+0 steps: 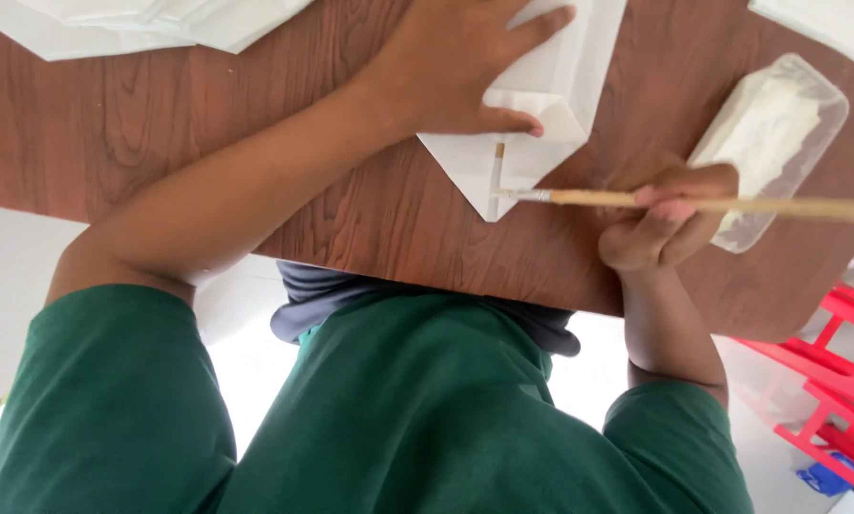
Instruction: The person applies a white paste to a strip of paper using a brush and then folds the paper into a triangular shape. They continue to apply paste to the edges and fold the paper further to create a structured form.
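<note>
**Green sleeves, brush tip on the folded paper**

Green fabric fills the bottom of the frame: your shirt and both sleeves, with a dark garment bunched at the bench (351, 219) edge in the centre.

Just past that edge, your right hand (670, 214), right of centre, has its grip closed narrow on a thin wooden brush (694, 202). The brush's long axis runs almost level across the frame. Its handle passes out at the right edge and its bristle end points left, touching the lower corner of the folded white paper (532, 124). So the paper lies to the left of that grip and a little above it, along the line of the brush. Which fingers pinch the handle is hard to tell, since they curl over it.

Your left hand (465, 57), top centre, lies flat and spread on the upper part of the paper, thumb along a fold. It holds nothing but presses the sheet to the bench, and it is the hand nearer the paper.

At upper right, just beyond the right hand, sits a clear plastic tub (774, 133) of whitish paste, partly hidden by the fingers. More white sheets (151, 24) are cut off at upper left. A red frame (832, 381) shows at lower right, below the bench.
</note>
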